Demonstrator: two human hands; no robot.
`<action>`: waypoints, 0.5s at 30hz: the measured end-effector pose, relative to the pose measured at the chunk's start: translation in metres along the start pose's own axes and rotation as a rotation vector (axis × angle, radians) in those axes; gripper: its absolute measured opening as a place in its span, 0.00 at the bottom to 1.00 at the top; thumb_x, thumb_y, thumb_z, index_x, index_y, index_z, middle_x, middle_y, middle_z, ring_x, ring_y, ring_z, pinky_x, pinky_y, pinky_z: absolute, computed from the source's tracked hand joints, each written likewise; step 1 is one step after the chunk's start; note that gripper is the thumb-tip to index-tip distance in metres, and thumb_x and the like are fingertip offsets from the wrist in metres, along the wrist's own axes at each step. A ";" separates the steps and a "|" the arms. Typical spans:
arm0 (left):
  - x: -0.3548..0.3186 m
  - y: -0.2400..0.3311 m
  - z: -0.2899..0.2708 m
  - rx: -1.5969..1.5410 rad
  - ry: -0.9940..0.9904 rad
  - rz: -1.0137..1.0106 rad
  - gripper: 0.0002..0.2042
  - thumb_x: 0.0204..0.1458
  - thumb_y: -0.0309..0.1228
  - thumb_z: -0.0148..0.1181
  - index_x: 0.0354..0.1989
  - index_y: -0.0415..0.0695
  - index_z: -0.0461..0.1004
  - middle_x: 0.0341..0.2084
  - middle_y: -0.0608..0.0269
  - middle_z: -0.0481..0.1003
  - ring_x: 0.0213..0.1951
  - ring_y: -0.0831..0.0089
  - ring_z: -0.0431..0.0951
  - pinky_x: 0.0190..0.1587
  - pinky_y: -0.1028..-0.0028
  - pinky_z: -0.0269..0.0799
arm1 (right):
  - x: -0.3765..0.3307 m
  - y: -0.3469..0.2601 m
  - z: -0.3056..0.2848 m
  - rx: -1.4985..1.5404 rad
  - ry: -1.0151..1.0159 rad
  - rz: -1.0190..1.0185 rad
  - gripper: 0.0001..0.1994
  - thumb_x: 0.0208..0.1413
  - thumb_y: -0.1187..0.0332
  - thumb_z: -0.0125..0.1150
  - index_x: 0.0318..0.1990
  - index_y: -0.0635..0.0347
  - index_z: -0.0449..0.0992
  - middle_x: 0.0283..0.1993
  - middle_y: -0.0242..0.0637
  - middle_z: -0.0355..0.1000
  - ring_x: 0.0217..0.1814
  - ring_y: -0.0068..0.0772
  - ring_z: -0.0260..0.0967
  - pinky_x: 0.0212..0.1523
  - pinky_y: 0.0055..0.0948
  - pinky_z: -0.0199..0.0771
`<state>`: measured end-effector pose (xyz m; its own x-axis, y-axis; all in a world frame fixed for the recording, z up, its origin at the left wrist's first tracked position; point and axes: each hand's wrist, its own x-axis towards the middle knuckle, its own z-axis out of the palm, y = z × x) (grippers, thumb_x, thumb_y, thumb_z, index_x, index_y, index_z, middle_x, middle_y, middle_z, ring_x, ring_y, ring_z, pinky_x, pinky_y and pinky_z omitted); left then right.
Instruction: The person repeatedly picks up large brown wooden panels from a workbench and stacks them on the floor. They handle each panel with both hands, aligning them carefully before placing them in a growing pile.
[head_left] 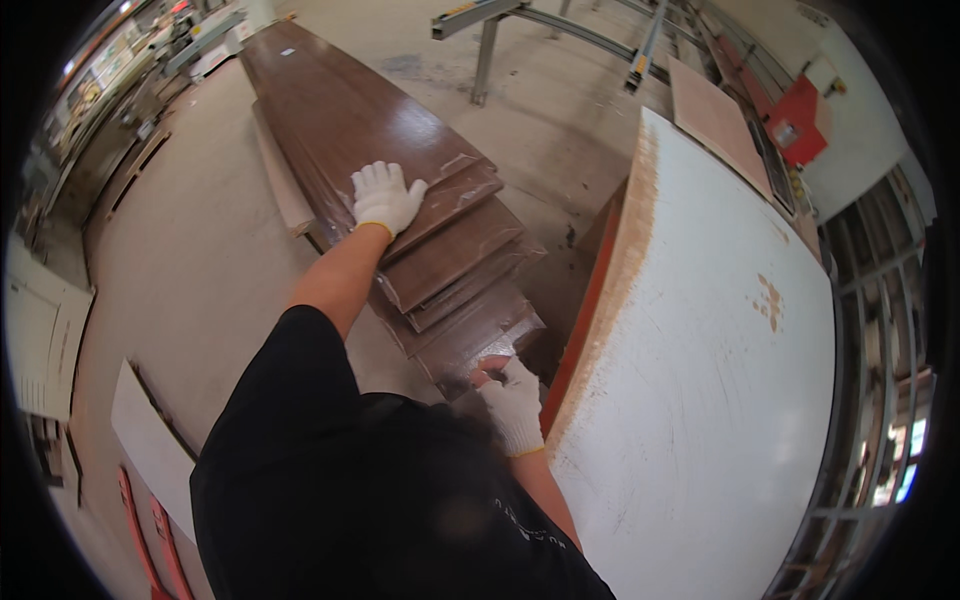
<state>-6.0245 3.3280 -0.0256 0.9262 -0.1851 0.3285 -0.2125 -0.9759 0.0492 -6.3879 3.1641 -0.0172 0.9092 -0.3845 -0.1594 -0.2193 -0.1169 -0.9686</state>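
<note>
A stack of long brown boards [375, 105], wrapped in clear plastic, runs away from me with its near ends stepped like stairs. My left hand [385, 197], in a white knit glove, lies flat on the top board with its fingers spread. Close to my body, my right hand [510, 400] is over the plastic-covered end of the lowest visible brown board [480, 335]. It wears a similar glove, with bare skin showing at the thumb and finger. Those fingers are curled together; whatever they may hold is too small or hidden to tell.
At my right stands a large white-topped table [710, 350] with a worn brown edge. Beyond it are a red machine part [798, 122] and a metal frame [485, 55]. Red bars [150, 540] and a pale panel [150, 440] lie at the lower left.
</note>
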 end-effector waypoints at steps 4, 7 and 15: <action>-0.003 0.000 -0.006 -0.021 0.009 0.019 0.33 0.64 0.60 0.54 0.58 0.38 0.74 0.56 0.45 0.73 0.61 0.47 0.69 0.69 0.46 0.55 | 0.002 0.008 0.000 0.048 -0.008 0.033 0.08 0.56 0.75 0.74 0.43 0.64 0.83 0.40 0.31 0.81 0.42 0.20 0.75 0.46 0.25 0.76; -0.007 0.001 -0.005 -0.009 0.027 0.067 0.32 0.63 0.59 0.56 0.57 0.38 0.74 0.56 0.46 0.73 0.61 0.48 0.69 0.68 0.46 0.56 | 0.002 0.013 0.000 0.016 0.014 0.027 0.08 0.56 0.75 0.74 0.43 0.64 0.83 0.38 0.30 0.81 0.40 0.20 0.75 0.44 0.25 0.76; -0.018 -0.001 -0.001 0.010 0.094 0.155 0.29 0.61 0.54 0.61 0.57 0.39 0.73 0.53 0.48 0.73 0.58 0.50 0.70 0.66 0.49 0.59 | 0.000 0.002 -0.001 0.001 0.042 0.057 0.09 0.57 0.72 0.75 0.43 0.64 0.83 0.37 0.32 0.81 0.39 0.21 0.75 0.44 0.26 0.77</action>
<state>-6.0410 3.3322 -0.0302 0.8494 -0.3223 0.4178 -0.3469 -0.9377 -0.0182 -6.3885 3.1627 -0.0185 0.8796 -0.4285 -0.2067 -0.2702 -0.0924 -0.9583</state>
